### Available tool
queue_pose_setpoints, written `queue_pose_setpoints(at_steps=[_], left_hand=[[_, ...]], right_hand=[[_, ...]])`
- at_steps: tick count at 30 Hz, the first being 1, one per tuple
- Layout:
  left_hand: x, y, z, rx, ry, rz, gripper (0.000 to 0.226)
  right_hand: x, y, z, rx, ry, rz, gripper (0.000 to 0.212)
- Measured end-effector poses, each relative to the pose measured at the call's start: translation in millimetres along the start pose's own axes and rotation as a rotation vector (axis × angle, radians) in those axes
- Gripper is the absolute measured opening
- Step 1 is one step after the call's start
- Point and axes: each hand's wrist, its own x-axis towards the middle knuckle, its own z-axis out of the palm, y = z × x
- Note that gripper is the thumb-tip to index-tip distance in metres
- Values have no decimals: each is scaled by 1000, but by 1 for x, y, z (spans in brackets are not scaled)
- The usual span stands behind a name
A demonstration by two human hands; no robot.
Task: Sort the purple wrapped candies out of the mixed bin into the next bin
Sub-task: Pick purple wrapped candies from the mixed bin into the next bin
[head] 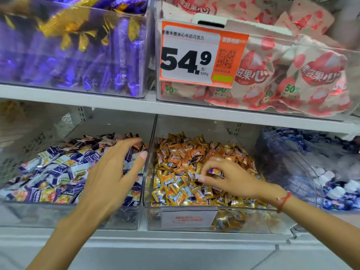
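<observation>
Purple wrapped candy (212, 171): small, glossy purple foil with a pale crimped end and a spot of orange print, partly covered by fingers. It is sitting in the pinch of the right hand (231, 177), thumb and curled fingers closing on it, just above the heap in the mixed bin (145, 184).

The mixed bin is a clear plastic tub on the lower shelf, right of centre, holding mostly orange-gold wrappers, with a few purple-blue pieces lying among them near the front. A pale label holder (188, 217) is hanging on its near wall.

The left hand (111, 172) is hovering over the next bin (134, 221), immediately left and touching wall to wall; fingers are spread and relaxed, gripping nothing. That bin is holding purple, white and yellow wrappers.

A red string bracelet (283, 200) is circling the right wrist.

On the upper shelf, a bin of large purple-and-gold packs is standing far left, a bin of pink-and-white packets far right, with an orange price tag (202, 53) reading 54.9 on its front.
</observation>
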Motion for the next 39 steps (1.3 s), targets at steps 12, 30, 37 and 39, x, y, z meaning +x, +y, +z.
queue_pose_setpoints(at_steps=[12, 30, 37, 39], left_hand=[[-6, 8, 4, 59, -44, 13, 56], [-5, 12, 2, -84, 42, 104, 47], [-8, 35, 3, -407, 137, 109, 23], [-6, 30, -5, -522, 224, 24, 18]], right_hand=[[34, -37, 32, -577, -306, -131, 35], [10, -31, -18, 243, -206, 44, 27], [24, -109, -20, 525, 16, 19, 26], [39, -130, -13, 578, 31, 20, 25]])
